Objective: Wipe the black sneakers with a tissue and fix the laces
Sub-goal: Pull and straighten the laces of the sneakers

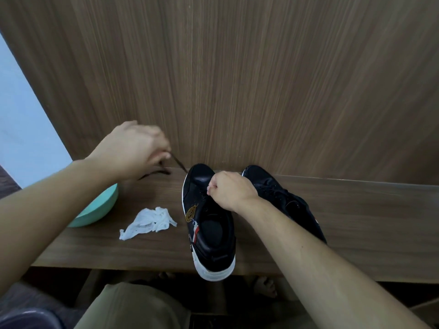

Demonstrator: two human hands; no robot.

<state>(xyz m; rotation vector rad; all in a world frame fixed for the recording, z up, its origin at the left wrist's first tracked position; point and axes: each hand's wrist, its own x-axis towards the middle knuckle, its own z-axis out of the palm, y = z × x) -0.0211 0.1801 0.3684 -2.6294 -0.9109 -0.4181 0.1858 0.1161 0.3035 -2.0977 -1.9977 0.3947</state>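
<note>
Scene: A person seated at a narrow brown wood-grain shelf (356, 210) worked on two black leather sneakers with white soles, both standing with toes toward the wooden wall.
Left hand (133, 150): It was raised near the wall, fingers pinched on a thin dark shoelace (179, 165) drawn taut toward the toe of the left-side sneaker (209, 224).
Right hand (231, 192): It was clenched over the same sneaker's lace area; whether it gripped a lace or only steadied the shoe could not be told.
Other sneaker (292, 200): It stood just beside the first, partly hidden by the right forearm.
Tissue: One crumpled white tissue (149, 222) lay on the shelf, between a mint-green bowl (99, 210) and the shoe being laced.
Stage: Judging by the set-aside tissue, the work was on the laces.
Risk: The laced sneaker's heel overhung the shelf's front edge; a hard tug could tip it off. Pulling too far might also strip the lace from an eyelet.
Count: two sneakers, one tissue, one bowl, one lace visibly in hand.
</note>
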